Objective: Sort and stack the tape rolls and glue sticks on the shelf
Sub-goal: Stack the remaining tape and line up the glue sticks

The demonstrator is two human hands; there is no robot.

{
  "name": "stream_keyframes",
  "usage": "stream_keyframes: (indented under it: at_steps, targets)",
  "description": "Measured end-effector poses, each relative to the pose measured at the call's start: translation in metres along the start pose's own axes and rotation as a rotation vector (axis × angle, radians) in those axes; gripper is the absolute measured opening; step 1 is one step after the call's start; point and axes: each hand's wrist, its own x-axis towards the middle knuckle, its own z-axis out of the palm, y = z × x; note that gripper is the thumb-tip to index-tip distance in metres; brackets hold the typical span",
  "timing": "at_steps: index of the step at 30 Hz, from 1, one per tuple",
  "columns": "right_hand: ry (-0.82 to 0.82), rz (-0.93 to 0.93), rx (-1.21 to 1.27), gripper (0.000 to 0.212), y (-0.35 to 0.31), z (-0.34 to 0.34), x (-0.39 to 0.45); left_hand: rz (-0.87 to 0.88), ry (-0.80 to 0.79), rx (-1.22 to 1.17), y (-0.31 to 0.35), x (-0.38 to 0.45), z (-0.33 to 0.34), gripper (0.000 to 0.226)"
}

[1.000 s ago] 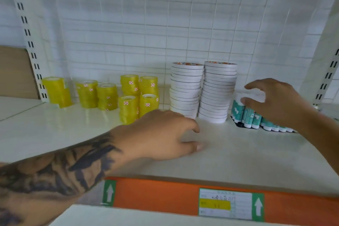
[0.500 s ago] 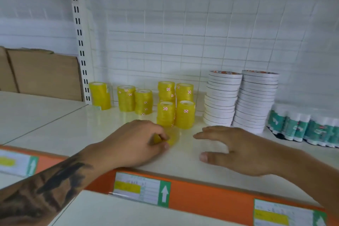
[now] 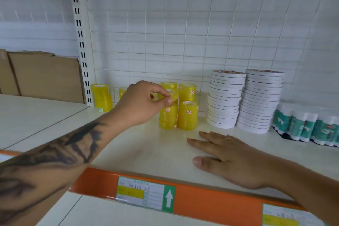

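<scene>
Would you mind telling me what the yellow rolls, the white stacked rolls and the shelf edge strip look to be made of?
The yellow rolls look like glossy, translucent plastic tape: light glows through them. The white stacked rolls seem to be matte paper-faced tape, opaque with thin dark seams, though I cannot be sure. The shelf edge strip appears to be smooth orange plastic or painted metal, carrying paper labels.

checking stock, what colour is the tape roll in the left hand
Translucent yellow with a white core, seen in the head view: tape roll, pinched by the left hand.
</scene>
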Motion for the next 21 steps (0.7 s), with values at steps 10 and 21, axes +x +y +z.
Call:
stream_keyframes:
  at_steps: [10, 21]
  targets:
    - [0.010, 0.001, 0.018, 0.072, 0.001, -0.002, -0.003, -0.070, -0.106, 0.042, -0.009, 0.026, 0.024, 0.011]
    - [0.013, -0.013, 0.035, 0.072, 0.003, -0.001, -0.002, -0.176, -0.127, -0.017, -0.007, 0.016, 0.021, 0.035]
